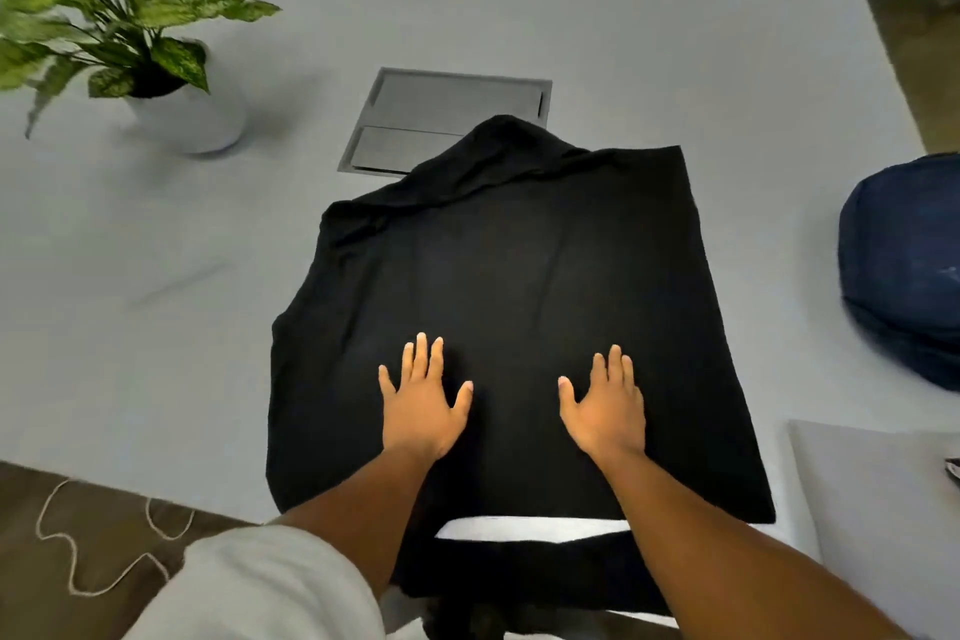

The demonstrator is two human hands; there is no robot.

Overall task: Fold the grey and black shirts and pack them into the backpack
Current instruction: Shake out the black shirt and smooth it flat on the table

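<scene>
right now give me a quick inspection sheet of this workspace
surface: pale grey table with a closed grey metal cable hatch
job's things: black shirt spread flat, far edge rumpled; dark blue fabric backpack at the right edge; folded grey shirt near right
clutter: green leafy plant in a white round pot, far left
hands: left hand and right hand flat on the black shirt, fingers straight
cables: thin white cord on the brown floor
surroundings: dark chairs behind the table

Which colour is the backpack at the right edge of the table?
The backpack is dark navy blue; the head view, the only one, shows it.
</scene>
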